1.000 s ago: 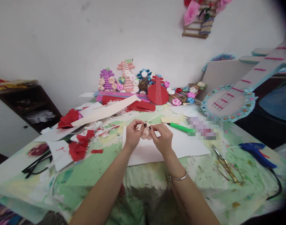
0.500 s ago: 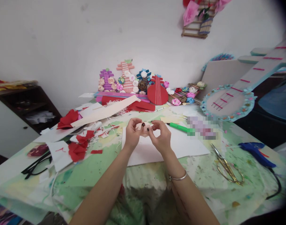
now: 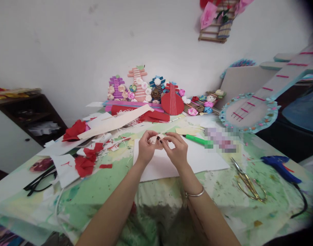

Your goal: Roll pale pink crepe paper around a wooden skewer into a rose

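Note:
My left hand (image 3: 146, 148) and my right hand (image 3: 177, 149) meet above a white sheet (image 3: 197, 160) on the table. Both pinch a small pale pink paper piece (image 3: 154, 139) between thumbs and fingertips; its shape is mostly hidden by my fingers. A silver bangle (image 3: 195, 194) circles my right wrist. A green marker (image 3: 197, 140) lies just right of my right hand.
Gold scissors (image 3: 248, 182) and a blue glue gun (image 3: 281, 165) lie at the right. Red paper scraps (image 3: 86, 160) and black glasses (image 3: 37, 182) lie at the left. Paper guitars and flowers (image 3: 156, 92) line the wall; a large round paper instrument (image 3: 250, 114) leans at the right.
My fingers have shifted on the pale paper piece, which now sits a little higher and further left between my fingertips. Nothing else on the table has moved.

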{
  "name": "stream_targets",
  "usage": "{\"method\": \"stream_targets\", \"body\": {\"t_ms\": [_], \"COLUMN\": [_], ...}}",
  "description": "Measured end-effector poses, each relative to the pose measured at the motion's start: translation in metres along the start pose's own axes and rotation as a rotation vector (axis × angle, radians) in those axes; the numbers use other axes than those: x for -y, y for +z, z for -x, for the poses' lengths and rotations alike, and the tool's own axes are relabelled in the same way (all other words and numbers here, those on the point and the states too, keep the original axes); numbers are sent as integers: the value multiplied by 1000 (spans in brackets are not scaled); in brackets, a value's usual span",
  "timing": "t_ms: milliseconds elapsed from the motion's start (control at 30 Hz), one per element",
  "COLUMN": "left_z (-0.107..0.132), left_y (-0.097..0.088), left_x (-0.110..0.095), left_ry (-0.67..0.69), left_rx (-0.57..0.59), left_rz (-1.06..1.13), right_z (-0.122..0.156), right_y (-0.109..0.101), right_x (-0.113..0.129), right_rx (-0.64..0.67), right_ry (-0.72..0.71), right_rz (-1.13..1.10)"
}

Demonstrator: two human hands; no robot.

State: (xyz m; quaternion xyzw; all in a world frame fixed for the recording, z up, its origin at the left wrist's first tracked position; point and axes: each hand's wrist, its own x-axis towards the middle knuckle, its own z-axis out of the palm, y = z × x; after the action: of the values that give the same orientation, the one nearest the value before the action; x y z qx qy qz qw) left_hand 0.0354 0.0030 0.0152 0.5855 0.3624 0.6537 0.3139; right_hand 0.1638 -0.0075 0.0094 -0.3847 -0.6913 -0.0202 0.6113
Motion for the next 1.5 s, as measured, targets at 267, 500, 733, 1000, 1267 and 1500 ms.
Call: {"method": "stream_targets", "body": {"t_ms": [267, 500, 733, 1000, 1267, 1500], "left_z": [1, 0, -1, -1, -3, 3], "left_y": [1, 1, -1, -3, -4, -1], "left_x": [-1, 1, 0, -3, 1, -1], "left_ry": [-59, -77, -109, -181, -171, -16], "left_rx": [109, 134, 127, 110, 35, -33], "left_rz": [-40, 18, 74, 147, 69, -142], "right_z": [-1, -3, -4, -4, -1, 0], "right_y": [0, -2, -2, -2, -1, -1], "right_x": [-1, 4, 0, -3, -2, 2], "right_rx": [-36, 9, 70, 85, 32, 27], "right_ry": [-3, 15, 235, 328, 51, -40], "right_rz": [24, -41, -193, -270, 16, 68]}}
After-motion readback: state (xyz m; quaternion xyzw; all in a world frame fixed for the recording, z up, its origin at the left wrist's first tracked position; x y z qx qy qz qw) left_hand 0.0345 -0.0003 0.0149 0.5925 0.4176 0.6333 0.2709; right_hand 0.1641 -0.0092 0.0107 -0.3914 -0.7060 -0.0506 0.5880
